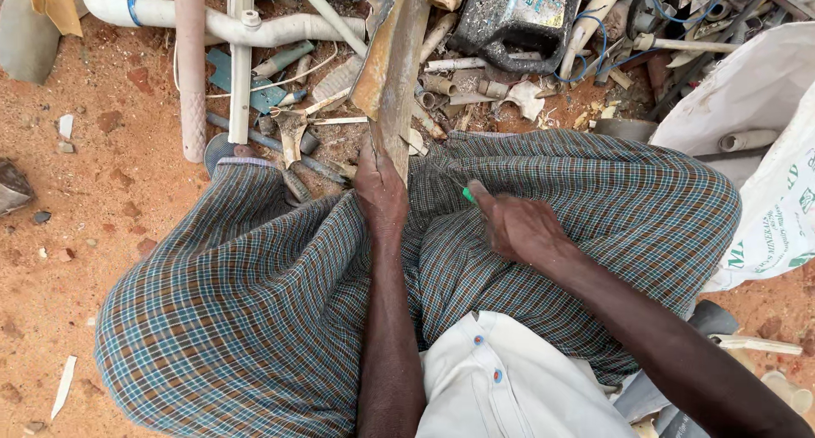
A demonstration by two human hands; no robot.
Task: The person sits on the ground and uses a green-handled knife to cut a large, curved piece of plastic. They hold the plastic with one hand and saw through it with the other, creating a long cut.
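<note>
While the left hand [379, 188] grips the long rusty metal strip [392, 64] pointing to twelve o'clock, the right hand [518, 227], fingers closed on a small green-handled tool [467, 194], could slip and cut.

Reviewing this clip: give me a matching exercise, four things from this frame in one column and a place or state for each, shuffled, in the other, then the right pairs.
Things:
1. left hand
2. right hand
3. white woven sack
4. curved white pipe

Places or states:
A. lying on the red soil at top left
B. holding a small green-handled tool
C. standing at the right edge
D. gripping the lower end of a long rusty metal strip

Pairs: 1-D, 2-B, 3-C, 4-A
</note>
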